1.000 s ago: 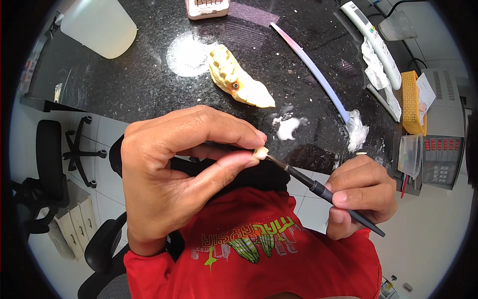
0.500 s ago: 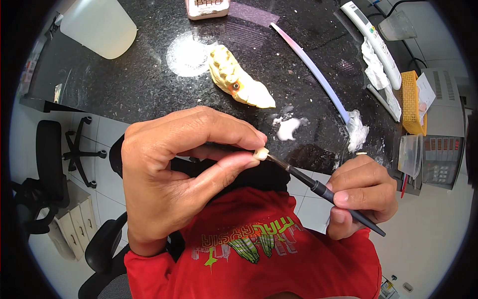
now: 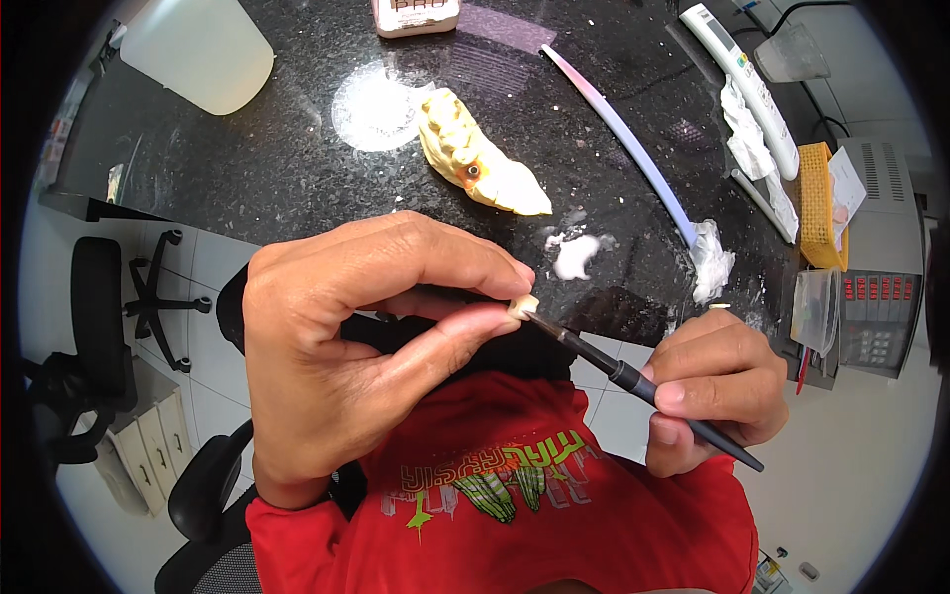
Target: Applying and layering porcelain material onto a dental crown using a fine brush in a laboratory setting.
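Between the thumb and forefinger of my left hand [image 3: 366, 337] is a small cream tooth-shaped piece [image 3: 523, 305], held in the air at the bench's front edge. My right hand [image 3: 717, 386] grips a black-handled fine brush [image 3: 623, 374], its tip touching that piece. Beyond my fingers, a yellow dental cast [image 3: 463, 148] with a small dark-rimmed hole lies on the black speckled bench [image 3: 247, 158]. A small heap of white paste or powder [image 3: 576, 255] sits between the cast and my hands.
A translucent jug [image 3: 198, 54], pink-white box [image 3: 416, 15], long lilac tool [image 3: 638, 148] with white wrapping, crumpled tissue [image 3: 744, 124], white remote-like device [image 3: 737, 69], yellow basket [image 3: 816, 198] and grey machine [image 3: 876, 188] surround the work. An office chair [image 3: 94, 327] stands at left.
The brush tip and the held piece have shifted slightly, and my right hand has moved a little leftward. The bench items appear shifted slightly in view.
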The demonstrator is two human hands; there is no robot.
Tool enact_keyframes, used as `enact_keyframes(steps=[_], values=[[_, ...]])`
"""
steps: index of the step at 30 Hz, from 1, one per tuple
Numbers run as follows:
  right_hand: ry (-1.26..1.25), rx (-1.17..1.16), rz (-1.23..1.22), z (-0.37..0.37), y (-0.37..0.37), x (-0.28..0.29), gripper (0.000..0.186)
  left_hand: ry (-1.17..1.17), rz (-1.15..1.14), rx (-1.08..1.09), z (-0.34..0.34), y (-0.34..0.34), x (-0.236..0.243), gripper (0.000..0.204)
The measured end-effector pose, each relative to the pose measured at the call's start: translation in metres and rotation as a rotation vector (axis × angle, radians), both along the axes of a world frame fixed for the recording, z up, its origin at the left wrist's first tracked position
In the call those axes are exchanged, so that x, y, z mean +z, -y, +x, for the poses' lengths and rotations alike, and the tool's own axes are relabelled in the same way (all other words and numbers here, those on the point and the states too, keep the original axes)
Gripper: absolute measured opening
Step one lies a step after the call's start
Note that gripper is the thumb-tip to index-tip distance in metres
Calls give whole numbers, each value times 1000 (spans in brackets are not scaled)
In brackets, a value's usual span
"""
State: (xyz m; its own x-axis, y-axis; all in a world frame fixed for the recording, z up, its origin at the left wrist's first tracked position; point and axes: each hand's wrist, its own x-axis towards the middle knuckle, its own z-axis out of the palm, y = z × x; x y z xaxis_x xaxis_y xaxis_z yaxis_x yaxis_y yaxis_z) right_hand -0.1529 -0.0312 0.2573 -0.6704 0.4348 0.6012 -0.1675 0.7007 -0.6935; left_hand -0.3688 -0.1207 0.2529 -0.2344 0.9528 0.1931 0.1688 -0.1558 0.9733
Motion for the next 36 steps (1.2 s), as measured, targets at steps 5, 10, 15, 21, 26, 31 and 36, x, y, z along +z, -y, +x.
enact_keyframes(steps=[5, 10, 15, 21, 26, 31, 36], values=[[3, 7, 1, 0, 0, 0, 21, -3, 7, 0, 1, 1, 0, 14], [13, 10, 6, -1, 0, 2, 20, -7, 5, -3, 1, 0, 0, 14], [-1, -38, 20, 0, 2, 0, 21, 7, 6, -3, 1, 0, -1, 15], [7, -32, 18, -1, 0, 1, 19, -1, 10, -8, 1, 0, -1, 14], [-18, -44, 19, -1, 1, 0, 19, -7, 16, -11, 1, 0, -1, 14], [-43, -51, 20, -1, 2, -2, 17, 9, 4, -1, 2, 1, -1, 13], [-60, -60, 15, -1, 2, -4, 16, 2, 9, 2, 1, 1, 0, 14]])
